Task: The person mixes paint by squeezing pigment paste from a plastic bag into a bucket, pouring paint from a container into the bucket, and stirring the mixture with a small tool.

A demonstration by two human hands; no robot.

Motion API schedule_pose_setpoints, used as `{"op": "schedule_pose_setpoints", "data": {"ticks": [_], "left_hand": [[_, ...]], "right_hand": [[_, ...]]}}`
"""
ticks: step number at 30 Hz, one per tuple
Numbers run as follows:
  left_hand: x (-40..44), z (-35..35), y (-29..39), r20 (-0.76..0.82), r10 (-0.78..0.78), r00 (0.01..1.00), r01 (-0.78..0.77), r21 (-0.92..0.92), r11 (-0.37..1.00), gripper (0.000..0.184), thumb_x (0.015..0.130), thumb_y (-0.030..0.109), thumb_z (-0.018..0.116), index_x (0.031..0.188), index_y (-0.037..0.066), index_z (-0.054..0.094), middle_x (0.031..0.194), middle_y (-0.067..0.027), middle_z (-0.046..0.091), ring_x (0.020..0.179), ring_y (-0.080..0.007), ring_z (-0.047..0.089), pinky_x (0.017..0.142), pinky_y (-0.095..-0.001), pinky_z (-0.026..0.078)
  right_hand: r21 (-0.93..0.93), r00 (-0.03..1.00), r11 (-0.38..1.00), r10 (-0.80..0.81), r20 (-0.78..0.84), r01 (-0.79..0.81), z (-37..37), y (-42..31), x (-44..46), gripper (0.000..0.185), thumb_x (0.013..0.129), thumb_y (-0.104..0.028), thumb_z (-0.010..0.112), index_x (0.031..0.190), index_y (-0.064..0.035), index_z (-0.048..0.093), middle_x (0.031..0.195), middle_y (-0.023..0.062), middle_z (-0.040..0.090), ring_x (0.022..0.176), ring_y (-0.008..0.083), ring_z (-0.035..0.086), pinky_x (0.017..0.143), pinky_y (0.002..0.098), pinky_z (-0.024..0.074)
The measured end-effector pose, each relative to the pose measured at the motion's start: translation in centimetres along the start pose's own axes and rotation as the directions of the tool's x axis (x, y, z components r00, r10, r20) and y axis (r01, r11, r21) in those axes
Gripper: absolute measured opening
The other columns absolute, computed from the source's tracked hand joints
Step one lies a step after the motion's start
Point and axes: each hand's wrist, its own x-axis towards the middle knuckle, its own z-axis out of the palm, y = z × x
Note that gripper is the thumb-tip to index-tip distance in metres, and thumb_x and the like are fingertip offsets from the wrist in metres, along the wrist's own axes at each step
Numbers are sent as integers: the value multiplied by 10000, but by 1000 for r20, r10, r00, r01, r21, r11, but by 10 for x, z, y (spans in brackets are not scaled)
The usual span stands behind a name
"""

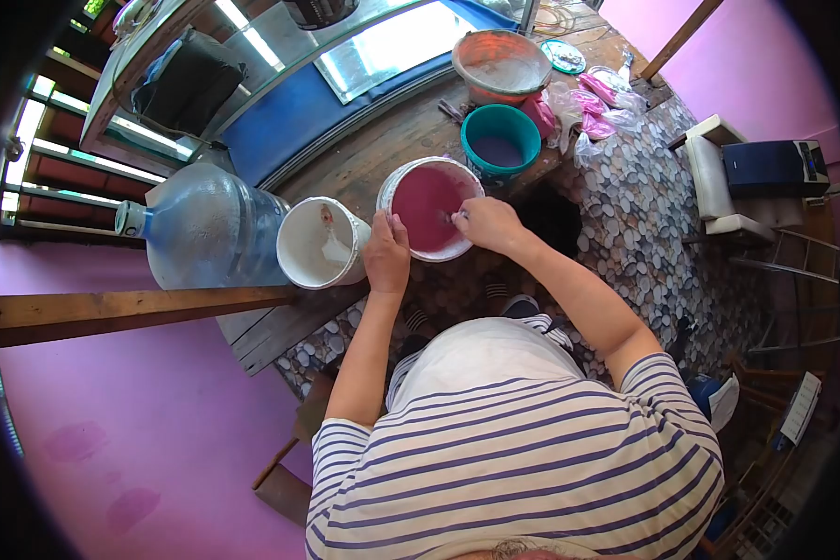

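A white bucket (390, 187) with deep pink contents (427, 201) stands in front of me at the bench edge. My left hand (386, 254) is closed on its near left rim. Over the right side of the same bucket, my right hand (491, 225) has its fingers pinched together. A small greyish piece shows by those fingertips, too little of it to name. Left of my left hand is a white tub (294, 245) with pale residue and a utensil inside, its kind unclear. Just beyond the pink bucket sits a teal bucket (477, 117) holding dark liquid.
A large clear water jug (205, 227) lies on its side at left, above a wooden beam (140, 311). Farther back are an orange basin (467, 77), a round lid (563, 56) and pink plastic bags (595, 112). A chair (714, 182) stands at right on the pebble-patterned floor (635, 201).
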Motion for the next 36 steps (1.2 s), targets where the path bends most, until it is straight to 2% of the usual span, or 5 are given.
{"op": "schedule_pose_setpoints", "data": {"ticks": [14, 16, 21, 26, 36], "left_hand": [[-20, 15, -2, 44, -324, 945, 322, -309, 895, 261, 1030, 245, 520, 1064, -12, 493, 817, -251, 660, 784, -448, 658, 692, -518, 486], [-25, 11, -1, 101, -424, 900, 431, -354, 830, 287, 1026, 235, 553, 1063, -46, 515, 842, -215, 659, 762, -338, 653, 709, -440, 500], [-38, 10, -8, 95, -414, 905, 421, -346, 839, 308, 1035, 278, 548, 1069, -25, 504, 869, -228, 668, 788, -378, 664, 713, -462, 496], [-40, 9, -7, 105, -408, 907, 415, -394, 820, 332, 1045, 328, 530, 1081, 2, 476, 873, -252, 658, 819, -446, 654, 712, -503, 488], [-40, 10, -10, 158, -432, 888, 459, -356, 814, 346, 1045, 340, 529, 1102, 0, 498, 932, -252, 680, 872, -440, 664, 757, -491, 501]], "right_hand": [[-188, 987, 970, -161, -20, 155, -44, -4, 15, 350, 885, -368, 655, 1008, -49, 729, 936, 197, 726, 941, 364, 699, 848, 480, 539], [-202, 977, 956, -206, 55, 213, -38, -9, 21, 340, 880, -363, 661, 1007, -57, 733, 935, 193, 729, 939, 358, 702, 841, 472, 543], [-296, 918, 877, -314, 242, 378, -15, -11, 46, 302, 860, -335, 678, 976, -65, 749, 903, 183, 735, 899, 354, 714, 806, 456, 558], [-415, 965, 878, -261, 6, 240, 1, -14, 69, 265, 834, -312, 700, 912, -66, 761, 872, 168, 738, 846, 350, 723, 760, 448, 569], [-417, 961, 867, -226, 159, 273, 4, -21, 56, 261, 845, -312, 700, 884, -60, 758, 861, 169, 735, 859, 337, 724, 763, 447, 568]]}}
